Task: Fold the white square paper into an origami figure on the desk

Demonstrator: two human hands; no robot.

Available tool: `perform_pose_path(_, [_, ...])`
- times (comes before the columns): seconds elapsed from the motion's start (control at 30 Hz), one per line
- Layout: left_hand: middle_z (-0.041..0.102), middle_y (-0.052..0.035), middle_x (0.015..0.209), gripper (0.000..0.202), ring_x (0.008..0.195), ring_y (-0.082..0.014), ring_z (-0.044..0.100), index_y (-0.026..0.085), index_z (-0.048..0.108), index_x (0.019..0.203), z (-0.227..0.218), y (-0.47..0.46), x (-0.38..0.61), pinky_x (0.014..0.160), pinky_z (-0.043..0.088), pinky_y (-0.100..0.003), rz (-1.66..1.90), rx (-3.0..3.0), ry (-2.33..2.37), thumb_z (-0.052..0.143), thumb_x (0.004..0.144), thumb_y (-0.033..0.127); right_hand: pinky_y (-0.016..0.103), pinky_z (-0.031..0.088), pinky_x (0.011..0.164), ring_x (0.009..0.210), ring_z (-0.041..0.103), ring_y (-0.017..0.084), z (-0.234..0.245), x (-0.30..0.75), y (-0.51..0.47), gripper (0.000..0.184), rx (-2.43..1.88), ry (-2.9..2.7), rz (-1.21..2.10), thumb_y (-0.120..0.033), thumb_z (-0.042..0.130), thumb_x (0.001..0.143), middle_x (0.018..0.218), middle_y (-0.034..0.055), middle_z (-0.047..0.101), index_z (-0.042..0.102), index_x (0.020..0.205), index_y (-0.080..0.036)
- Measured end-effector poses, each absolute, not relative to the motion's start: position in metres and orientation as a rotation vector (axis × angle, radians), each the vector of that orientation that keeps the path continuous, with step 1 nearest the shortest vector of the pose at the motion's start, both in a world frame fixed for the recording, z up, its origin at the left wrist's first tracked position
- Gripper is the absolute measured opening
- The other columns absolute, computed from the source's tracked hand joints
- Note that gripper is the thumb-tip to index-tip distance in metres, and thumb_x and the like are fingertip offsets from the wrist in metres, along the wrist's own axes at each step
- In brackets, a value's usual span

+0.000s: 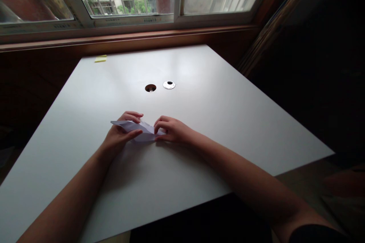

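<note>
A small folded piece of white paper (139,129) lies near the middle of the white table (213,121). My left hand (121,133) grips its left end, thumb on top and fingers curled behind it. My right hand (171,129) pinches the paper's right end against the table with bent fingers. Part of the paper is hidden under both hands.
A round cable hole (150,88) and its loose white cap (169,84) sit beyond the hands. A small yellow note (100,59) lies at the far left corner. A window sill runs behind the table; a dark drop lies to the right.
</note>
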State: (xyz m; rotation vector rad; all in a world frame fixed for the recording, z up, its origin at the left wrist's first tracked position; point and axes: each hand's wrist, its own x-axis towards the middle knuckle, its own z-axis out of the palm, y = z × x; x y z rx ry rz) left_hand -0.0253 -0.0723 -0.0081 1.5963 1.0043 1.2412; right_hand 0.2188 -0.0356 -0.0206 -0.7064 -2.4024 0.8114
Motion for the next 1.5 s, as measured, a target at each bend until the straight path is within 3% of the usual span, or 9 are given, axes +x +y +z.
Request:
perform_pose_path(0.2, [0.062, -0.0059, 0.105, 0.009, 0.121, -0.0293, 0.056, 0.02, 0.066, 0.078, -0.001, -0.077, -0.018, 0.111, 0.039, -0.052, 1.385, 1.407, 0.89, 0.072, 0.079, 0.027, 0.03, 0.042, 0.082, 0.09, 0.055, 0.019, -0.025, 0.216, -0.035, 0.018, -0.638, -2.535, 0.676, -0.037, 0.075, 0.082, 0.097, 0.0052, 0.063, 0.07, 0.091, -0.022])
perform_pose_path(0.47, [0.066, -0.0071, 0.099, 0.01, 0.102, -0.0258, 0.063, 0.022, 0.07, 0.087, 0.015, -0.084, -0.02, 0.1, 0.048, -0.046, 1.363, 1.693, 1.131, 0.069, 0.082, 0.03, 0.033, 0.043, 0.089, 0.094, 0.051, 0.02, -0.021, 0.22, -0.035, 0.011, -0.653, -2.49, 0.662, -0.028, 0.075, 0.082, 0.096, 0.0057, 0.062, 0.068, 0.086, -0.021])
perform_pose_path(0.6, [0.067, -0.0056, 0.103, 0.02, 0.096, -0.0222, 0.065, 0.022, 0.067, 0.103, 0.028, -0.084, -0.026, 0.091, 0.053, -0.039, 1.278, 1.917, 1.337, 0.067, 0.084, 0.027, 0.033, 0.044, 0.09, 0.097, 0.05, 0.021, -0.021, 0.221, -0.036, 0.01, -0.695, -2.474, 0.629, -0.029, 0.073, 0.084, 0.097, 0.0065, 0.061, 0.068, 0.088, -0.021])
perform_pose_path(0.73, [0.067, -0.0039, 0.111, 0.049, 0.09, -0.0217, 0.065, 0.029, 0.054, 0.132, 0.048, -0.086, -0.033, 0.083, 0.053, -0.037, 1.094, 2.214, 1.56, 0.065, 0.084, 0.027, 0.033, 0.043, 0.09, 0.099, 0.049, 0.022, -0.021, 0.223, -0.036, 0.013, -0.724, -2.498, 0.587, -0.033, 0.072, 0.086, 0.097, 0.0063, 0.062, 0.068, 0.091, -0.022])
perform_pose_path(0.87, [0.069, -0.006, 0.104, 0.03, 0.087, -0.0278, 0.063, 0.031, 0.066, 0.115, 0.071, -0.083, -0.025, 0.069, 0.047, -0.035, 0.582, 2.548, 1.811, 0.061, 0.085, 0.028, 0.032, 0.042, 0.088, 0.097, 0.049, 0.021, -0.023, 0.225, -0.035, 0.013, -0.704, -2.518, 0.549, -0.033, 0.07, 0.087, 0.098, 0.0059, 0.062, 0.068, 0.093, -0.022])
perform_pose_path(1.0, [0.068, -0.0082, 0.081, 0.01, 0.074, -0.0278, 0.061, 0.024, 0.07, 0.084, 0.086, -0.072, -0.002, 0.06, 0.041, -0.033, 0.091, 2.766, 1.818, 0.061, 0.081, 0.027, 0.032, 0.042, 0.085, 0.095, 0.049, 0.021, -0.025, 0.225, -0.034, 0.013, -0.683, -2.541, 0.5, -0.035, 0.07, 0.087, 0.097, 0.0058, 0.063, 0.069, 0.092, -0.023])
perform_pose_path(1.1, [0.068, -0.0101, 0.076, 0.015, 0.068, -0.0259, 0.061, 0.021, 0.066, 0.069, 0.089, -0.063, 0.015, 0.056, 0.038, -0.031, -0.202, 2.826, 1.781, 0.062, 0.08, 0.03, 0.031, 0.041, 0.083, 0.093, 0.049, 0.021, -0.024, 0.224, -0.035, 0.012, -0.655, -2.572, 0.493, -0.034, 0.069, 0.088, 0.095, 0.0053, 0.064, 0.069, 0.091, -0.023])
perform_pose_path(1.27, [0.067, -0.0133, 0.071, 0.017, 0.063, -0.0269, 0.062, 0.019, 0.066, 0.064, 0.086, -0.055, 0.024, 0.055, 0.038, -0.032, -0.307, 2.828, 1.797, 0.058, 0.079, 0.023, 0.03, 0.041, 0.08, 0.094, 0.049, 0.02, -0.022, 0.221, -0.037, 0.013, -0.639, -2.596, 0.504, -0.035, 0.07, 0.087, 0.095, 0.0054, 0.066, 0.069, 0.091, -0.022])
perform_pose_path(1.5, [0.068, -0.0131, 0.069, 0.018, 0.061, -0.0249, 0.061, 0.019, 0.064, 0.061, 0.085, -0.045, 0.016, 0.058, 0.038, -0.032, -0.282, 2.738, 1.818, 0.059, 0.076, 0.027, 0.029, 0.041, 0.08, 0.091, 0.05, 0.019, -0.02, 0.22, -0.037, 0.015, -0.669, -2.568, 0.59, -0.034, 0.075, 0.083, 0.092, 0.0037, 0.068, 0.069, 0.088, -0.021])
